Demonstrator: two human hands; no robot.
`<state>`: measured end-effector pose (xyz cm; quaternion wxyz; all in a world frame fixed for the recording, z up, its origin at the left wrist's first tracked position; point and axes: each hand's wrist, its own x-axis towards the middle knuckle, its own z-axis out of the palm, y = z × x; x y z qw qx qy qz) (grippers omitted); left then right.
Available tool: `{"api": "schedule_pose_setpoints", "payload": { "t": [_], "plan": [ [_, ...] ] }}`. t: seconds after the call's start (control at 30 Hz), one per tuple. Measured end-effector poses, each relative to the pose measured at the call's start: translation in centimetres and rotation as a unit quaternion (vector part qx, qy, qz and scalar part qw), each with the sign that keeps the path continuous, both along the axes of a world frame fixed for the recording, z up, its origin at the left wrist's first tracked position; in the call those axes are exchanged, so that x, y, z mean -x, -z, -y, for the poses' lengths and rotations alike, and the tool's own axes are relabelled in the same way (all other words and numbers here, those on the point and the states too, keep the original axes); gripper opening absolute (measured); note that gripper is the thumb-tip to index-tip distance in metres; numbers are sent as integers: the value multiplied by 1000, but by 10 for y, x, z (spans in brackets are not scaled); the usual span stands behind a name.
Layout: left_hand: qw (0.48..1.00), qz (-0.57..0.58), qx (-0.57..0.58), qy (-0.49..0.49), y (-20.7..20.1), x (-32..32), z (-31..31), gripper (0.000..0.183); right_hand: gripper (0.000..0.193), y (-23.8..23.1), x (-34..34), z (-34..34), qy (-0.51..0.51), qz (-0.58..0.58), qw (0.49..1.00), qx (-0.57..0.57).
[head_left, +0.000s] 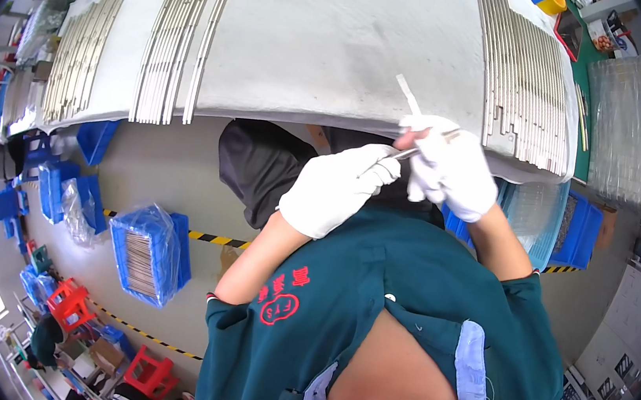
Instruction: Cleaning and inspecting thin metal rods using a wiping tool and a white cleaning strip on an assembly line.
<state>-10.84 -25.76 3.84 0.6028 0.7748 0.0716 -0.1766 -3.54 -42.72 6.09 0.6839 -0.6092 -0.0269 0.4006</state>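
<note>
Both my hands wear white gloves and meet just off the near edge of the table. My left hand (pixel 335 188) is closed around a thin shiny metal rod (pixel 405 154), which slants up to the right. My right hand (pixel 457 170) grips the same rod farther along, its fingers partly smeared by motion. A narrow white strip (pixel 407 93) sticks up from the right hand's fingertips over the table edge; its material is unclear. Similar metal rods lie in rows on the white-covered table (pixel 338 44): a large row (pixel 520 80) at right, smaller ones (pixel 170 48) at left.
Clear plastic trays (pixel 632 133) are stacked at the far right. Blue crates (pixel 574 229) stand under the table's right side. On the floor at left, a plastic-lined blue crate (pixel 144 255) holds many rods. Red stools (pixel 71 304) and other people are farther off at lower left.
</note>
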Motion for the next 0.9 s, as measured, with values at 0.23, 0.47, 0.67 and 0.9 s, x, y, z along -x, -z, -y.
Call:
{"api": "schedule_pose_setpoints", "payload": {
  "t": [0.23,0.47,0.67,0.9],
  "plan": [
    [780,356,-480,-185,-4,-23,-64,44,38,-32,-25,63,264,379,872,-159],
    [666,163,-713,-146,22,-44,-120,48,53,9,-34,55,7,500,800,331],
    [824,270,-471,-163,14,-62,-106,40,70,6,-34,56,-82,544,736,394],
    [688,224,-677,-135,22,-78,-119,35,78,-5,-30,42,-215,490,683,497]
  ]
}}
